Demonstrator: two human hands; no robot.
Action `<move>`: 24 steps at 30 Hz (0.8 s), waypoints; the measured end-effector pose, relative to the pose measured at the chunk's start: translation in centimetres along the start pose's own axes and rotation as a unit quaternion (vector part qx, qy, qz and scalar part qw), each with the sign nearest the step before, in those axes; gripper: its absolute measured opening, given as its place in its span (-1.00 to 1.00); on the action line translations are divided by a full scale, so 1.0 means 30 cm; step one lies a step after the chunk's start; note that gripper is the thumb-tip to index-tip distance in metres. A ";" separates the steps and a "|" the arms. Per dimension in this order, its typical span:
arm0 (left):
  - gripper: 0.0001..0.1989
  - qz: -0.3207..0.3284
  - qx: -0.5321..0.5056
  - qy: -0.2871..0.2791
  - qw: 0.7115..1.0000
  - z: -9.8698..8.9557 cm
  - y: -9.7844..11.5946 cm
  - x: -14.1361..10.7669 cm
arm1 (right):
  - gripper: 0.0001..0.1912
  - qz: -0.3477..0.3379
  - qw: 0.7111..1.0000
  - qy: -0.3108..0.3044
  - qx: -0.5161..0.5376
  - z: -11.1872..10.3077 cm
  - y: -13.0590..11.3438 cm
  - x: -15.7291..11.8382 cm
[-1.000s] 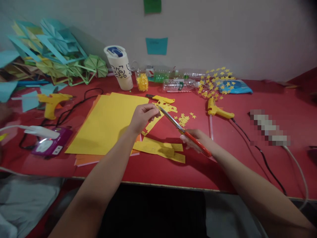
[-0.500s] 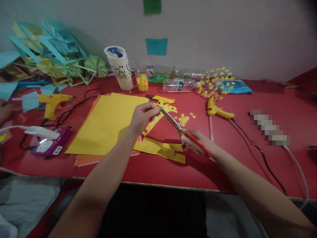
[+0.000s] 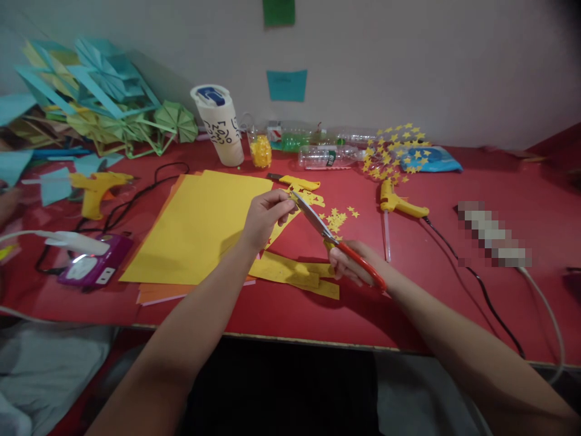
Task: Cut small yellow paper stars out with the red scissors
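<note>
My right hand (image 3: pixel 348 261) grips red-handled scissors (image 3: pixel 365 266), their blades pointing up and left toward my left hand (image 3: pixel 271 213). The left fingers pinch a small piece of yellow paper (image 3: pixel 294 199), largely hidden, right at the blade tips. Just beyond the blades lies a small pile of yellow paper stars (image 3: pixel 336 219). Yellow paper strips (image 3: pixel 290 270) rest on the red table below my hands. A yellow cutter knife (image 3: pixel 297 181) lies behind the left fingers. To the left, a stack of yellow paper sheets (image 3: pixel 195 224) partly sits under my left forearm.
A yellow glue gun (image 3: pixel 403 203) with a cord is on the right, another glue gun (image 3: pixel 97 189) on the left beside a purple power socket (image 3: pixel 93 261). A white tumbler (image 3: pixel 221 127), a cup of stars (image 3: pixel 261 150) and plastic bottles (image 3: pixel 329 156) line the back. Another person's hand (image 3: pixel 6 203) shows far left.
My left hand has shifted slightly to the right with the yellow paper, closer in along the scissor blades. The scissors have barely moved.
</note>
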State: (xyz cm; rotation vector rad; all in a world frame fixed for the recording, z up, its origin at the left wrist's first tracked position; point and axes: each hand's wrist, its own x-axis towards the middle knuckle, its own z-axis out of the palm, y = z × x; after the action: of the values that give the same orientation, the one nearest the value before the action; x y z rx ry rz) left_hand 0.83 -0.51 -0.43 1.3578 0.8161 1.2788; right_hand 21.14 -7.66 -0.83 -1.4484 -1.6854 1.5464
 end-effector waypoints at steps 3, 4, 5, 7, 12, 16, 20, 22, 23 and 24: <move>-0.84 -0.001 0.004 0.004 1.000 0.001 0.001 0.000 | -0.48 0.002 1.000 0.000 -0.005 -0.002 -0.011 -0.006; -0.84 -0.001 0.006 0.005 1.000 0.001 0.002 0.001 | -0.48 0.003 1.000 -0.001 -0.006 -0.004 -0.013 -0.008; -0.85 -0.001 0.008 0.005 1.000 0.000 0.002 0.002 | -0.49 0.004 1.000 -0.001 -0.009 -0.007 -0.015 -0.008; -0.86 0.000 0.009 0.004 1.000 -0.003 0.002 0.004 | -0.49 0.007 1.000 0.000 -0.017 -0.014 -0.015 -0.007; -0.86 0.003 0.008 -0.005 1.000 -0.009 0.000 0.005 | -0.48 0.015 1.000 -0.002 -0.019 -0.019 -0.013 -0.003; -0.85 0.005 0.003 -0.004 1.000 -0.008 0.004 0.002 | -0.49 0.023 1.000 0.005 -0.019 -0.012 -0.017 -0.007; -0.84 0.003 -0.004 -0.002 1.000 -0.004 0.007 0.002 | -0.51 0.025 1.000 0.005 -0.007 -0.005 -0.023 -0.013; -0.83 0.003 -0.004 0.001 1.000 -0.001 0.006 0.001 | -0.51 0.015 1.000 0.003 0.001 -0.002 -0.023 -0.014; -0.83 0.003 -0.003 0.003 1.000 0.000 0.005 0.001 | -0.51 0.010 1.000 0.002 0.004 0.000 -0.021 -0.014; -0.83 0.002 -0.003 0.005 1.000 0.001 0.003 0.000 | -0.50 0.006 1.000 0.001 0.005 0.002 -0.018 -0.013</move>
State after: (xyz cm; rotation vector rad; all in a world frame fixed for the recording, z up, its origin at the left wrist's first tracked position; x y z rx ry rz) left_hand 0.84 -0.53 -0.35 1.3499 0.8169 1.2919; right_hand 21.03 -7.95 -0.23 -1.4564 -1.6678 1.5564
